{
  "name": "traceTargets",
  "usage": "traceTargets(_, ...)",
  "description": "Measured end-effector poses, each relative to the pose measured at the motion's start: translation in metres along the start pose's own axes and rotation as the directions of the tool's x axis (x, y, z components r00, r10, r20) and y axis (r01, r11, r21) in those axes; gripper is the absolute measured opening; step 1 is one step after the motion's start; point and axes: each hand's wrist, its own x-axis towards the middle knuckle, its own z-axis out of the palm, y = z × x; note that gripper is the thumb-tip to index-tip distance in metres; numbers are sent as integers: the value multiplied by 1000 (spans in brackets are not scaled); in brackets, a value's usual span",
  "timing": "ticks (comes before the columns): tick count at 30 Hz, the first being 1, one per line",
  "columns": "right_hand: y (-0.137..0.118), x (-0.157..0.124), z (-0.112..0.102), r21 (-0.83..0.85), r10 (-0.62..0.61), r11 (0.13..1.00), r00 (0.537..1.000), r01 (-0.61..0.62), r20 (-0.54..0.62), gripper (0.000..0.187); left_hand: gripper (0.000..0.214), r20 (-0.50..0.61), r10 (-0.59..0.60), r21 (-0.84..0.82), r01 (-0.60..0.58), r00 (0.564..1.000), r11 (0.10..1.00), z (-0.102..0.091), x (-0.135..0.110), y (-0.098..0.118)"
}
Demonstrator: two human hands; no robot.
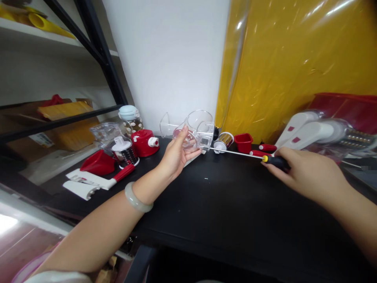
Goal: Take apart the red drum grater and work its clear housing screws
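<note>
My left hand [176,155] wraps its fingers round a clear plastic grater housing [198,130] that rests at the back of the black table [224,208]. A pale bangle sits on that wrist. My right hand [306,173] grips the black and yellow handle of a long screwdriver [235,153]. Its thin metal shaft lies nearly level, and its tip reaches the base of the clear housing.
Left of the housing lie a red round base [144,142], a drum blade [126,152], a red scoop [98,163], and a white handle with red grip [97,181]. A steel drum [224,141], red cup [244,142] and two assembled graters [321,133] sit right. Yellow plastic sheet behind.
</note>
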Motion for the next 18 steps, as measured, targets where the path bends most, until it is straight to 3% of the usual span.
traceTargets(5, 4, 2, 8, 310, -96, 948, 994, 73, 60, 34, 56, -21, 30, 8, -30, 999, 1000, -2, 2, 0)
traceTargets(9, 8, 1, 19, 427, -139, 900, 987, 91, 82, 34, 54, -33, 47, 17, -46, 998, 999, -2, 3, -2)
traceTargets(15, 11, 0, 22, 404, -115, 910, 993, 99, 14, 24, 56, -24, 18, 23, -17, 1000, 1000, -2, 2, -4)
traceTargets(18, 8, -2, 21, 303, -47, 953, 997, 25, 67, 25, 56, -16, 19, 29, -18, 1000, 999, -1, 1, -3)
